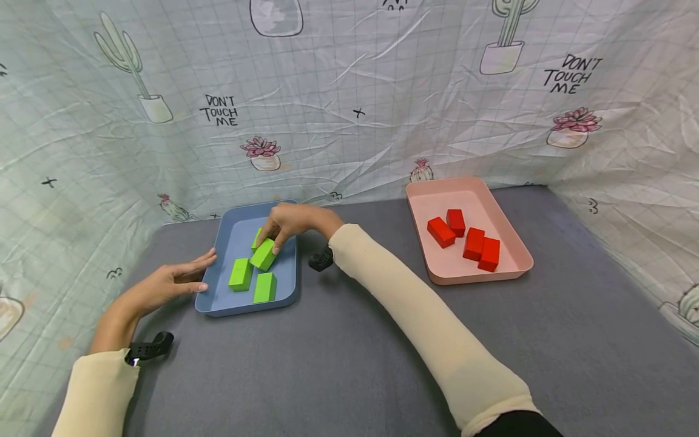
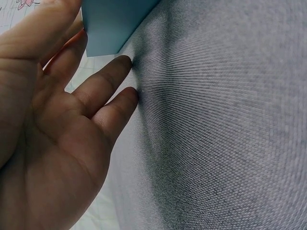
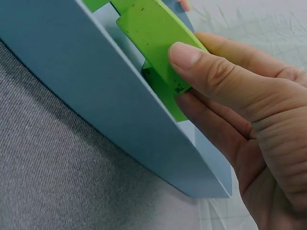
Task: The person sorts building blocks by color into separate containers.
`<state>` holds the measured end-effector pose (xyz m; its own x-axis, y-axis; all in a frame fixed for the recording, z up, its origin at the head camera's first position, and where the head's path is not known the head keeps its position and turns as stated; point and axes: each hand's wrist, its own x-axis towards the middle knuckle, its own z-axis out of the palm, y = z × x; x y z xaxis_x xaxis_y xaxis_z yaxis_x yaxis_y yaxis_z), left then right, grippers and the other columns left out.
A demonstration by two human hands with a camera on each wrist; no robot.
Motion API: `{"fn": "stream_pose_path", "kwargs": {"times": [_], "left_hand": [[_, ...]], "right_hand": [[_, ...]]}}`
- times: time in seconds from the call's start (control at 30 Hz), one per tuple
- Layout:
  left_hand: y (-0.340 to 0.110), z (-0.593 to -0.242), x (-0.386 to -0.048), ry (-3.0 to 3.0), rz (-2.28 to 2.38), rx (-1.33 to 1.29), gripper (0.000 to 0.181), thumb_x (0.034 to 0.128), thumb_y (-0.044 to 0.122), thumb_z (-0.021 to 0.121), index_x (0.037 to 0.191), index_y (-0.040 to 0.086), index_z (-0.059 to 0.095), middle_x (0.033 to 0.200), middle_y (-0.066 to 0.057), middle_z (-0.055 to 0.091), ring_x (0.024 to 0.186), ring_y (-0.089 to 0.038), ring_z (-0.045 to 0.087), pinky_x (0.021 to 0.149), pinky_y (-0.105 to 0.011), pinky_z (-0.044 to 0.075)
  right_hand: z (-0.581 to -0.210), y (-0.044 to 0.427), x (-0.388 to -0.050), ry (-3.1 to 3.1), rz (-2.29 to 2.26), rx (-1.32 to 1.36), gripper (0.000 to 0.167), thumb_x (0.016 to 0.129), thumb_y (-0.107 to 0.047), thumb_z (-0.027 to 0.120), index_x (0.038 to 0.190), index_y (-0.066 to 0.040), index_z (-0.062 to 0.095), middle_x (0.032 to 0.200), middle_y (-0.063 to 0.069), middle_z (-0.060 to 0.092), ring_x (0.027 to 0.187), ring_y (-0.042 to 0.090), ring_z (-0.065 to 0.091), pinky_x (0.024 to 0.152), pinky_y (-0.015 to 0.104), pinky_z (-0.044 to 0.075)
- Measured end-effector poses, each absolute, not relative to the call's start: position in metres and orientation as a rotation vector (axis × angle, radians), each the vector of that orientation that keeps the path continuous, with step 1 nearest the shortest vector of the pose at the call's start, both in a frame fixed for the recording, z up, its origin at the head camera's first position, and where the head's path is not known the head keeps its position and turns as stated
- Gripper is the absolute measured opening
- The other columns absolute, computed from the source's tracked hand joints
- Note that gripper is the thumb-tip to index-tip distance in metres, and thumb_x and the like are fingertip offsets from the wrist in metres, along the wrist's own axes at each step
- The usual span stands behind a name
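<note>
In the head view my right hand (image 1: 292,223) reaches into the blue tray (image 1: 286,291) and pinches a green block (image 1: 263,255) between thumb and fingers. The right wrist view shows this green block (image 3: 156,45) tilted, with another green block partly hidden behind it. Two green blocks stand nearer the tray's front: one at left (image 1: 240,275), one at right (image 1: 265,287). A further green block (image 1: 255,240) is partly covered by my right hand. My left hand (image 1: 166,286) touches the tray's left rim with extended fingers; in the left wrist view its palm (image 2: 62,143) faces the camera.
A pink tray (image 1: 508,267) with several red blocks (image 1: 473,244) stands at the right on the grey table (image 1: 349,352). A patterned cloth (image 1: 338,79) hangs behind and along both sides. Black wrist straps (image 1: 150,347) show at both wrists.
</note>
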<state>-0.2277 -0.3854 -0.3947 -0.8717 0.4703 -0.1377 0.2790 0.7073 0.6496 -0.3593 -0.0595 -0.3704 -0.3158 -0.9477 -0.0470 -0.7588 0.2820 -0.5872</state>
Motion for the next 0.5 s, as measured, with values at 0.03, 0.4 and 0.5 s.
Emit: {"fn": "stream_pose_path", "kwargs": {"times": [0.03,0.4,0.5], "left_hand": [[-0.3854,-0.3947,-0.2275,2.628,0.922,0.59,0.069,0.0978,0.03,0.07,0.158,0.014,0.039,0.166,-0.003,0.026,0.129,0.025,0.024,0.095,0.001,0.027],[-0.385,-0.396,-0.2281,2.628,0.914,0.591,0.069,0.0981,0.031,0.069,0.158,0.014,0.038,0.166,-0.006,0.025,0.128,0.025,0.025,0.096,0.0,0.029],[-0.3849,-0.3964,-0.2289,2.623,0.914,0.595,0.069,0.0984,0.031,0.069,0.158,0.014,0.038,0.166,-0.006,0.024,0.127,0.025,0.026,0.096,0.0,0.029]], "right_hand": [[-0.3705,-0.0608,-0.3591,2.164,-0.669,-1.537,0.044,0.086,-0.018,0.081,0.129,-0.013,0.072,0.124,0.002,0.073,0.106,0.006,0.068,0.09,0.019,0.052],[-0.3747,-0.0697,-0.3568,2.127,-0.756,-1.482,0.044,0.086,-0.012,0.08,0.129,-0.008,0.071,0.127,0.007,0.071,0.114,0.011,0.068,0.093,0.018,0.052],[-0.3752,-0.0691,-0.3562,2.113,-0.787,-1.464,0.044,0.086,-0.011,0.08,0.129,-0.007,0.071,0.127,0.007,0.071,0.114,0.011,0.067,0.094,0.019,0.052]]}}
